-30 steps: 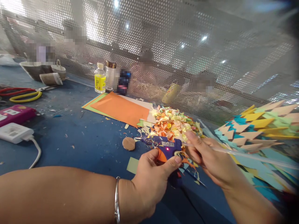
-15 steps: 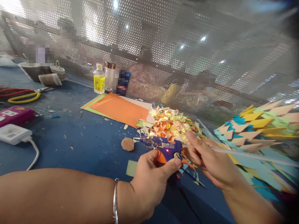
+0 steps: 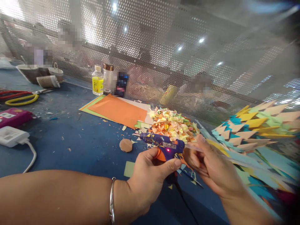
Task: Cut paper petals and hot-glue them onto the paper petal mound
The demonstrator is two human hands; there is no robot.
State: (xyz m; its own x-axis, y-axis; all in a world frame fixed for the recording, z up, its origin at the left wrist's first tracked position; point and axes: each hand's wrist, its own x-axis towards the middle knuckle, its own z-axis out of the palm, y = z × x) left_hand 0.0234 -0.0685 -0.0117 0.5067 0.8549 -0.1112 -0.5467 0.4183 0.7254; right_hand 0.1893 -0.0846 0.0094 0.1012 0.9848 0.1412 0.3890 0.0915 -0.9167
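My left hand (image 3: 150, 175) is wrapped round a purple hot glue gun (image 3: 167, 142), whose small red light is lit and whose metal nozzle points left. A long translucent glue stick (image 3: 193, 147) enters the back of the gun. My right hand (image 3: 208, 165) pinches this stick just behind the gun, thumb on top. Below the nozzle lies a round brown disc (image 3: 126, 145) on the blue table. Beyond the gun rises a heap of small folded paper flowers (image 3: 175, 123) in yellow, orange and white.
Coloured paper sheets (image 3: 117, 107) lie at mid-table. Spiky folded-paper work (image 3: 257, 125) stands at right. A yellow-labelled bottle (image 3: 97, 82) and a glass jar (image 3: 108, 78) stand by the perforated screen (image 3: 140, 37). Scissors (image 3: 23, 99), a white charger (image 3: 12, 136) and small pots (image 3: 48, 82) are at left.
My right hand's thumb has lifted slightly and shifted along the glue stick. The gun stays in my left hand, nearly in place. The view has moved slightly.
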